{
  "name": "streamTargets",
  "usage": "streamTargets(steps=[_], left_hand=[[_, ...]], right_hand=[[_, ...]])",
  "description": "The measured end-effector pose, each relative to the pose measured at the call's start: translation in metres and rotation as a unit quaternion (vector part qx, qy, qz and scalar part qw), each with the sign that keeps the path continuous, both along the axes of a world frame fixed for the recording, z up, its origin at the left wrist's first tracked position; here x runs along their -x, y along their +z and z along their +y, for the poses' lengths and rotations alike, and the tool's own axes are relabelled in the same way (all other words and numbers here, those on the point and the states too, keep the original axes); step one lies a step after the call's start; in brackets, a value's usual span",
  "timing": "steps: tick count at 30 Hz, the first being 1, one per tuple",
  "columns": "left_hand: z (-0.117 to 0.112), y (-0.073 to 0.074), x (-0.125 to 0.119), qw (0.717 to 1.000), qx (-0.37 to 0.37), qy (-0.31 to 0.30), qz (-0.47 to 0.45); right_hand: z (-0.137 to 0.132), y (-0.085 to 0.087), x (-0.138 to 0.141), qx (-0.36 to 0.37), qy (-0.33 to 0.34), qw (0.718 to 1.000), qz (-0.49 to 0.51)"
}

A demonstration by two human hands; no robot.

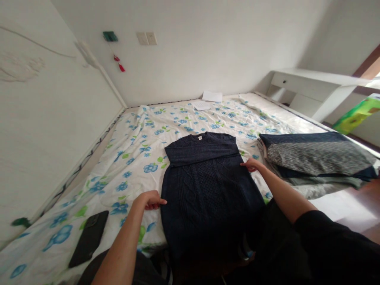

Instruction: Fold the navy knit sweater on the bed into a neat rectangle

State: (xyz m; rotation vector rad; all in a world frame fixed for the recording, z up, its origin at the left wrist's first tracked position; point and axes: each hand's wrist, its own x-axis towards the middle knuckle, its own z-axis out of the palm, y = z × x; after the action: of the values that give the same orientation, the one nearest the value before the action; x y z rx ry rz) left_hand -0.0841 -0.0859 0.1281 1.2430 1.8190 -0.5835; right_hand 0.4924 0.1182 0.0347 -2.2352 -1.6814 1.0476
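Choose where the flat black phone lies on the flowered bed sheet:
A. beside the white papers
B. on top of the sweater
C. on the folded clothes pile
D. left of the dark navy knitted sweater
D: the flat black phone lies on the flowered bed sheet, left of the dark navy knitted sweater.
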Motion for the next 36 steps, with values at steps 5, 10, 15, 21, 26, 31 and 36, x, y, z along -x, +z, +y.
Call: streamTargets(steps=[5, 10, 15, 21, 26, 31, 36], left_hand=[[-0.025, 0.006, -0.014, 0.992, 0.067, 0.025, -0.100], [-0.065, -0.001, -0.040, 0.981, 0.116, 0.013, -0.156], [-0.096, -0.007, -0.033, 0.986, 0.080, 0.008, -0.145], [-0.110, -0.023, -0.005, 0.989, 0.043, 0.033, -0.140], [-0.105, -0.023, -0.017, 0.988, -0.138, -0.010, -0.073], [-0.097, -0.014, -0.083, 0.927, -0.329, -0.112, -0.139], [-0.102, -0.027, -0.152, 0.924, -0.274, -0.193, -0.184]], right_hand=[[-0.083, 0.013, -0.032, 0.239, 0.057, 0.963, 0.114], [-0.138, 0.013, -0.051, 0.291, 0.148, 0.939, 0.108], [-0.152, 0.016, -0.062, 0.207, 0.174, 0.960, 0.072], [-0.159, 0.020, -0.072, 0.196, 0.191, 0.961, -0.033], [-0.162, 0.023, -0.045, -0.049, 0.159, 0.979, -0.119], [-0.189, 0.012, 0.016, -0.183, 0.296, 0.937, 0.015], [-0.217, -0.001, 0.070, -0.125, 0.419, 0.889, 0.134]])
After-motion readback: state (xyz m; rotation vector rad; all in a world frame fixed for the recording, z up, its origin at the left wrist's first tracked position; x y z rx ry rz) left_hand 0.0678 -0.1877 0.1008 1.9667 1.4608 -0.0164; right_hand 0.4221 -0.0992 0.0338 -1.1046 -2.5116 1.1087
